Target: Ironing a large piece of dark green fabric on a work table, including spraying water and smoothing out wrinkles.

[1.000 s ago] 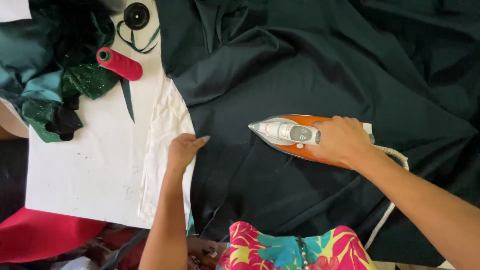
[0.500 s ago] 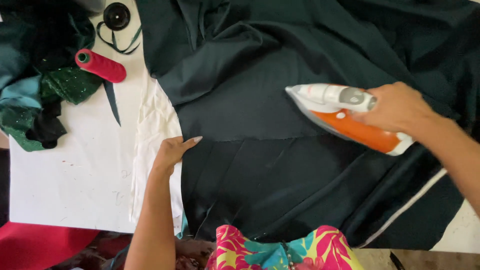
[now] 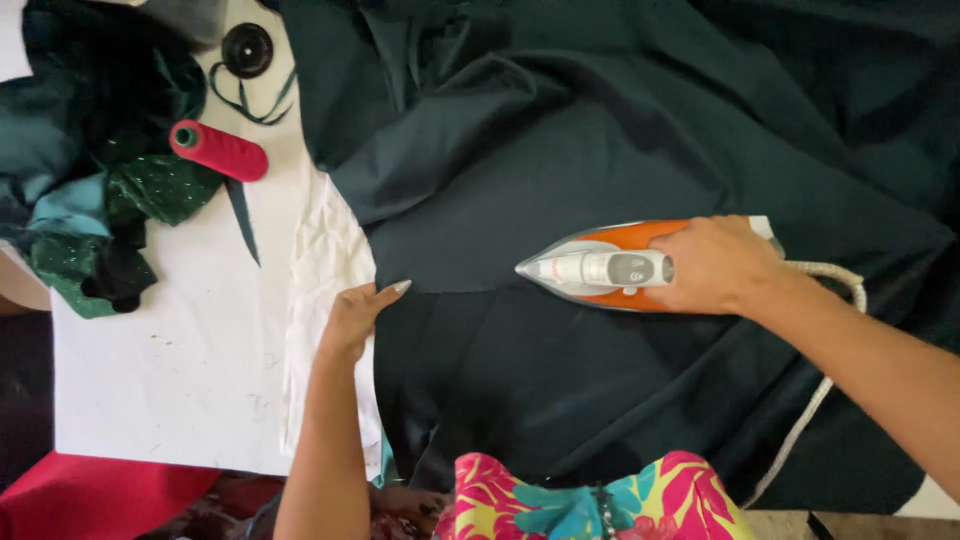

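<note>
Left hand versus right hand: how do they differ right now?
The left hand lies flat and open on the edge of the dark green fabric; the right hand is closed around the orange iron. Left holds nothing; right grips the handle. Both are bare.

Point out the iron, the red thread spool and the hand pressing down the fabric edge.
iron (image 3: 600, 268): head view, on its white and grey top.
red thread spool (image 3: 222, 152): head view, middle of its wound thread.
left hand (image 3: 355, 318): head view, back of the hand.
</note>
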